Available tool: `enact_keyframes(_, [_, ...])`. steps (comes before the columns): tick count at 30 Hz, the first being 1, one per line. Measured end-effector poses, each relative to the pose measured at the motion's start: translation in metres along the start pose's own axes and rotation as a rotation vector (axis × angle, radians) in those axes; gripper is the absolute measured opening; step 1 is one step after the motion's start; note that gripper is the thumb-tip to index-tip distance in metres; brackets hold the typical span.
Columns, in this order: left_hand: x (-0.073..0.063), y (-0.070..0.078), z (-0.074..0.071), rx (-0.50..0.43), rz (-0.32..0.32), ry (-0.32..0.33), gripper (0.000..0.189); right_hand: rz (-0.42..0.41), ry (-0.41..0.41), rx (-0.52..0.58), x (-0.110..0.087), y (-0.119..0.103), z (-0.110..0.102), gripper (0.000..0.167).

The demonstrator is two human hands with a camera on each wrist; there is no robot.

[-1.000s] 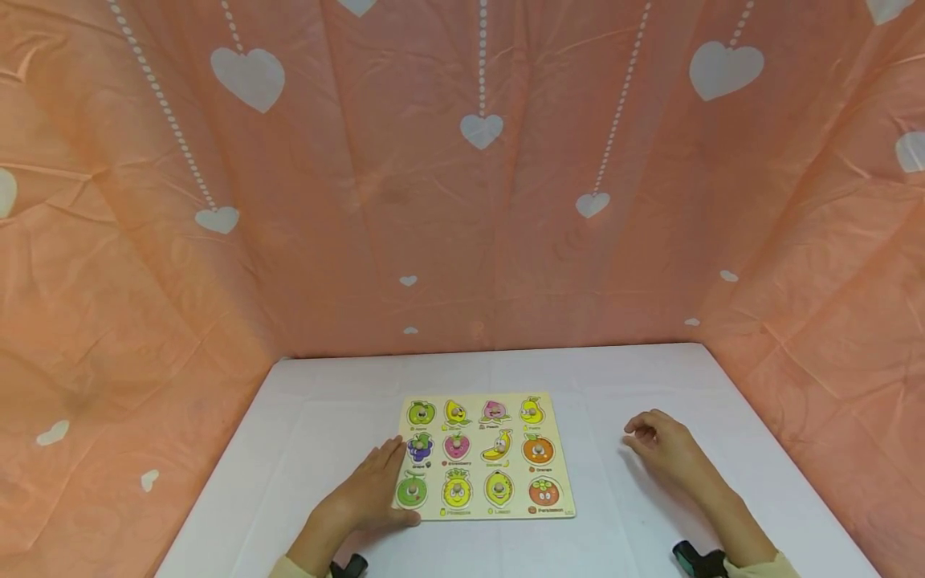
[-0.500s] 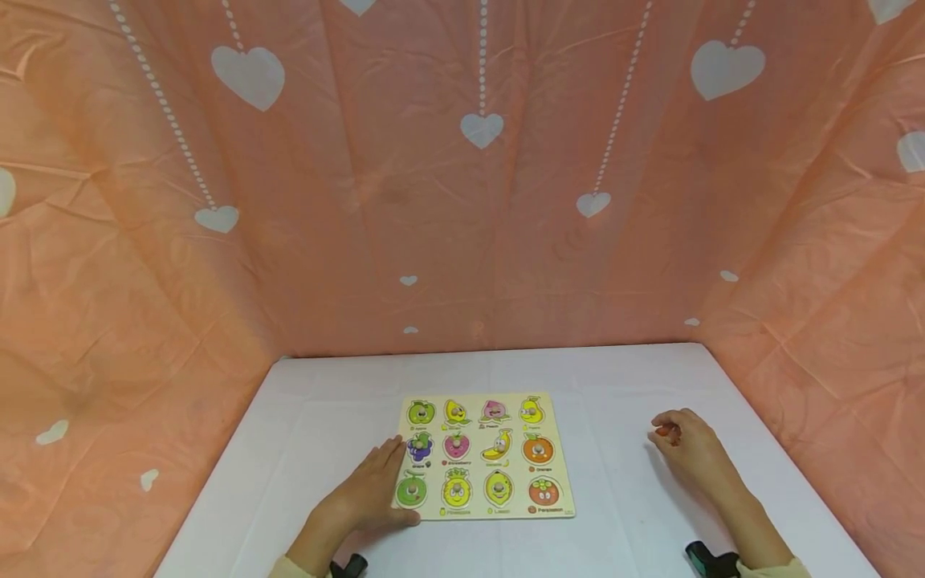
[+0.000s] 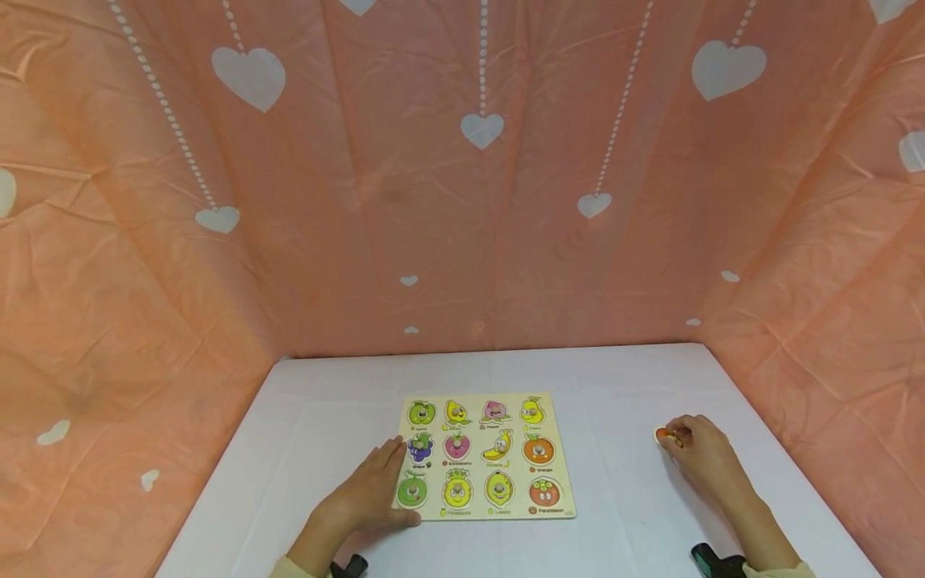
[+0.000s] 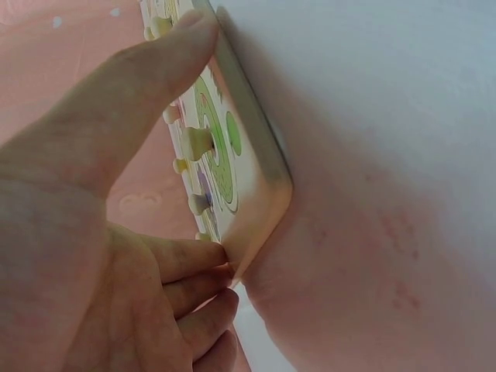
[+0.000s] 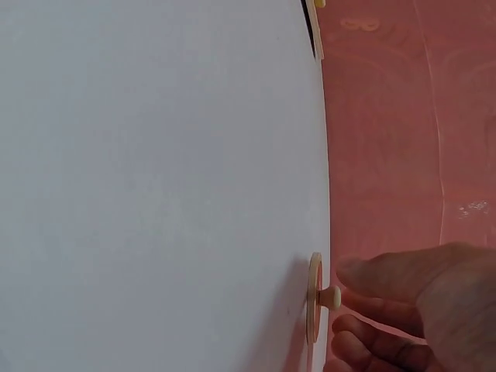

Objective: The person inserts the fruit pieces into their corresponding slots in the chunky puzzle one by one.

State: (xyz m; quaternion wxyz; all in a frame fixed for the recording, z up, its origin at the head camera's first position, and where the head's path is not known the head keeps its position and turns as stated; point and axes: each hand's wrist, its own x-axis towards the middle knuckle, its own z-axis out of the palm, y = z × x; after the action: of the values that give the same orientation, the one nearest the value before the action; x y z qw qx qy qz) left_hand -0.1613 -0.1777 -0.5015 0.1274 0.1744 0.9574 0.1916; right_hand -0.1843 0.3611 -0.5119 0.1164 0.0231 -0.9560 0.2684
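Observation:
My left hand (image 3: pixel 368 490) lies against the left edge of a wooden fruit peg puzzle board (image 3: pixel 477 482). In the left wrist view, its thumb (image 4: pixel 174 58) is over one edge and the fingertips meet the board's side by the corner. On the table to the right, a round orange-red puzzle piece (image 3: pixel 661 433) lies flat, partly covered by my right hand (image 3: pixel 701 457). The right wrist view shows its wooden knob (image 5: pixel 332 297) upright, with the thumb and fingertips loosely spread close over it and a gap beside the knob.
White cloth (image 3: pixel 600 385) covers the table. Pink-orange curtains (image 3: pixel 491 265) with white hearts rise at the back and both sides. Fruit pieces with knobs, such as the banana (image 3: pixel 497 445), sit in the board. A dark wrist mount (image 3: pixel 715 562) is below my right hand.
My right hand has moved rightward, away from the board. The orange-red piece, hidden a second ago and glimpsed within the fingers half a second ago, now shows beyond the fingertips on the table. The left hand stays put.

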Motion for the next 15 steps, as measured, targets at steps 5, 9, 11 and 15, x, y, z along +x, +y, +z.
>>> enact_keyframes(5, [-0.0009,0.0012,-0.0002,-0.003,0.006,0.003,0.121,0.040,-0.035,0.009,0.0000,0.0034,-0.0024,0.023])
enact_keyframes(9, [-0.0011,0.0025,-0.0008,-0.003,0.005,0.005,0.121,0.068,-0.054,0.025,0.0000,0.0056,-0.0040,0.021])
enact_keyframes(11, [-0.0012,0.0030,-0.0011,-0.002,0.004,0.005,0.121,0.074,-0.058,0.025,0.0004,0.0063,-0.0046,0.021])
enact_keyframes(15, [-0.0017,0.0035,-0.0016,0.000,0.007,0.005,0.121,0.081,-0.058,0.022,0.0014,0.0056,-0.0059,0.021])
